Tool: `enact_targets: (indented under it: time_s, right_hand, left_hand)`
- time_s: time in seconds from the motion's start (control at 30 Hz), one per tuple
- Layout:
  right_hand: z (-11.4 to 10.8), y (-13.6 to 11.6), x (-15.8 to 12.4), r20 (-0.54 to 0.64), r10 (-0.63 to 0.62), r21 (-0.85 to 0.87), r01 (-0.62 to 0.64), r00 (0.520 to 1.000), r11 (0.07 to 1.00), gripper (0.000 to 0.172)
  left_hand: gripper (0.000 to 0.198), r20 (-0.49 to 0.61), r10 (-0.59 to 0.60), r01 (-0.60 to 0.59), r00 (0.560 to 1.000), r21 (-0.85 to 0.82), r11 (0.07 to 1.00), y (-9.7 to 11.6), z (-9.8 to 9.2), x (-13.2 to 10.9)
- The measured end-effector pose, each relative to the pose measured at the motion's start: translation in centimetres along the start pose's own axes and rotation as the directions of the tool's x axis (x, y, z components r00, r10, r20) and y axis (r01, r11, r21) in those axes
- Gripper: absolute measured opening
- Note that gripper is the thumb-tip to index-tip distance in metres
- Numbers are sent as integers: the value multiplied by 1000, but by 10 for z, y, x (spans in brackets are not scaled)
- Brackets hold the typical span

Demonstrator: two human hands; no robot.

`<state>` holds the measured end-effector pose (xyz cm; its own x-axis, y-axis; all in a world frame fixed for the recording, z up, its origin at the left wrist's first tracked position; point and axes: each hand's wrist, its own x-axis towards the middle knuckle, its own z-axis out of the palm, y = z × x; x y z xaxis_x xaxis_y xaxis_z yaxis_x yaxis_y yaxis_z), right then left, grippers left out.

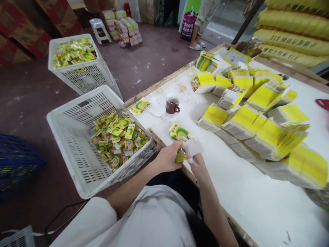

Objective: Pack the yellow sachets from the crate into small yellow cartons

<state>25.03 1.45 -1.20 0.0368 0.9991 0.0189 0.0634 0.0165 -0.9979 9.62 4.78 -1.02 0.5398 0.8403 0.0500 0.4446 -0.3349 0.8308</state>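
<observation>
Over the table's near edge, my left hand (170, 158) is closed on a small yellow-and-green printed packet (181, 157). My right hand (200, 168) pinches the same piece from the other side, where a white sheet-like part (193, 146) shows. How the white part joins the yellow one is hidden by my fingers. Just beyond my hands, a flat yellow-and-green packet (179, 132) lies on the white tabletop (231, 199). Left of my hands stands a white plastic crate (69, 151) holding many small yellow-green packets (120, 137).
A dark red mug (172, 104) of dark liquid stands on the table near another packet (140, 106). Stacks of yellow-and-white printed packs (257, 130) fill the right side. Behind is a second crate (84, 77) of packets. A person's legs (202, 24) show beyond the table.
</observation>
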Motion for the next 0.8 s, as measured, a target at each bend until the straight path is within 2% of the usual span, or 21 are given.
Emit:
enact_targets:
  time_s: [0.1, 0.2, 0.27, 0.33, 0.4, 0.47, 0.6, 0.67, 0.8]
  right_hand:
    - [-3, 8, -1, 101, -143, -295, 167, 985, 941, 51]
    - [-7, 18, 0, -1, -270, -449, 241, 963, 861, 54]
    - [-10, 22, 0, -27, -303, -509, 248, 953, 824, 58]
    - [-13, 22, 0, 59, -283, -554, 267, 957, 789, 61]
    - [-18, 21, 1, 165, -241, -569, 292, 956, 769, 56]
    - [-25, 17, 4, 230, -215, -557, 310, 949, 771, 43]
    - [-43, 9, 12, 366, -199, -476, 366, 909, 799, 26]
    - [-45, 8, 14, 363, -197, -449, 357, 911, 819, 26]
    - [-28, 16, 11, 206, -186, -372, 253, 961, 893, 34]
  left_hand:
    - [80, -120, 11, -20, 993, -70, 997, -6, 5, 2]
    - [77, -230, 19, -19, 973, -1, 1000, -9, 3, 3]
    - [67, -221, -11, 20, 975, 36, 999, -9, -2, 3]
    - [58, -182, -17, 26, 983, 47, 999, -10, -11, 2]
    - [56, -163, -9, 19, 987, 65, 998, -11, -19, 2]
    - [54, -150, 3, 9, 989, 76, 997, -14, -26, 3]
    - [54, -103, 37, -29, 994, 81, 996, -14, -33, 4]
    - [56, -119, 44, -33, 992, 92, 995, -11, -31, 5]
    - [56, -202, 21, -8, 979, 68, 998, -6, -23, 3]
